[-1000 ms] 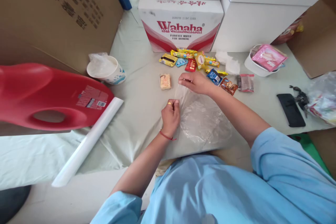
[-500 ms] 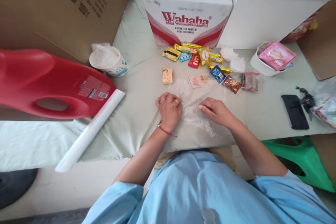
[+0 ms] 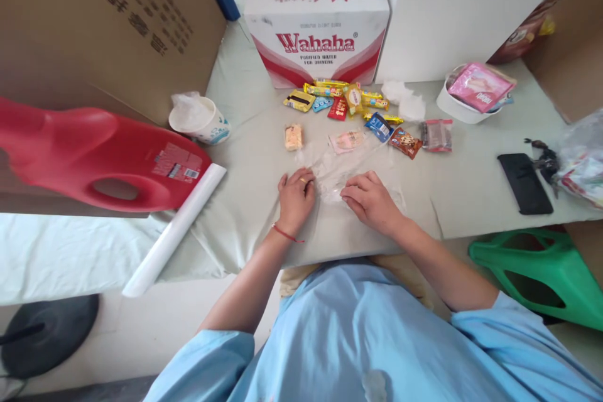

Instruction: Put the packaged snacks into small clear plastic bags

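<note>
A clear plastic bag (image 3: 332, 166) lies flat on the grey-green table cover in front of me. My left hand (image 3: 295, 198) pinches its left edge with curled fingers. My right hand (image 3: 370, 201) grips its near right edge, fingers closed on the film. Just beyond the bag lie a pink snack packet (image 3: 347, 141) and a beige wrapped cake (image 3: 293, 136). Further back sits a cluster of several small snack packets (image 3: 351, 102).
A red jug (image 3: 94, 154) and a white roll (image 3: 174, 231) lie at left, beside a paper cup (image 3: 200, 119). Cardboard and a Wahaha box (image 3: 316, 38) stand behind. A white bowl with a pink packet (image 3: 475, 91), a black phone (image 3: 524, 182) and a green stool (image 3: 537, 273) are at right.
My right hand drew back from the far side of the bag to its near edge. The bag was pulled flat on the table, and a pink packet now lies uncovered beyond it.
</note>
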